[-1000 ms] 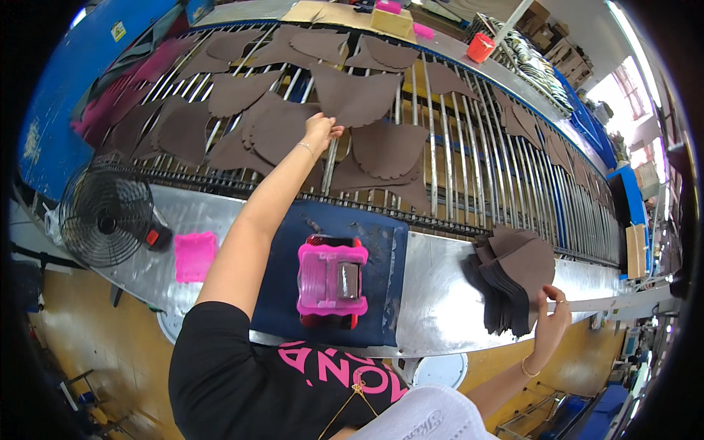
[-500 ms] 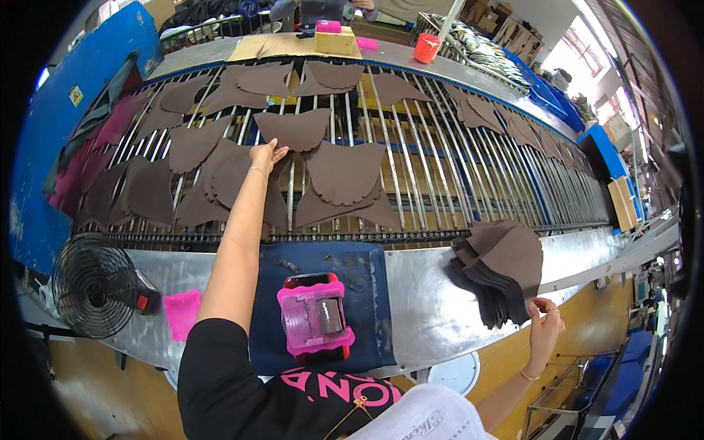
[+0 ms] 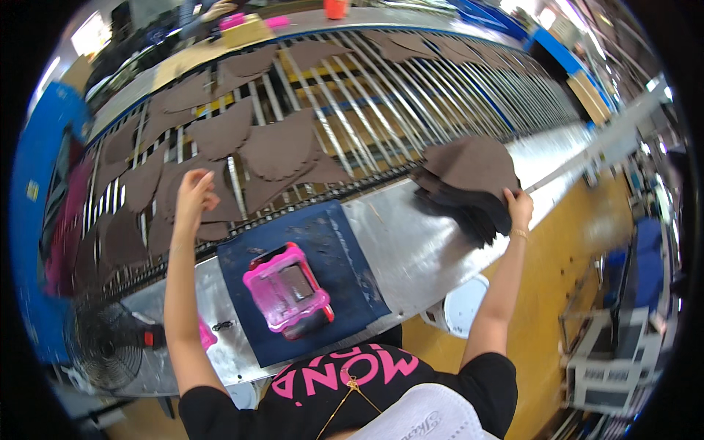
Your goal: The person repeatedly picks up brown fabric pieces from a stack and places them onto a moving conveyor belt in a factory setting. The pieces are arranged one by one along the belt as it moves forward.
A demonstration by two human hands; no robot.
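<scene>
Fan (image 3: 103, 345) sat at 8 o'clock, well clear of your work. Left hand (image 3: 192, 192) was at 10 o'clock, fingers together and curled down onto a brown cut piece (image 3: 176, 198) lying on the roller rack (image 3: 411, 88); whether they pinched its edge, cannot tell. More brown pieces (image 3: 279, 147) lay spread at 11 to 12 o'clock, some overlapping. Pink tray (image 3: 287, 290) sat on the dark blue mat (image 3: 345, 257) near centre, on the metal bench (image 3: 425, 249), untouched. Right hand (image 3: 518, 209) was at 3 o'clock, fingers closed on the near edge of the stack of brown pieces (image 3: 469, 180), thumb hidden. Judgement: you needed to press the laid piece flat across the rods, keep it off its neighbours, and hold the stack firmly so no sheets slid out.
</scene>
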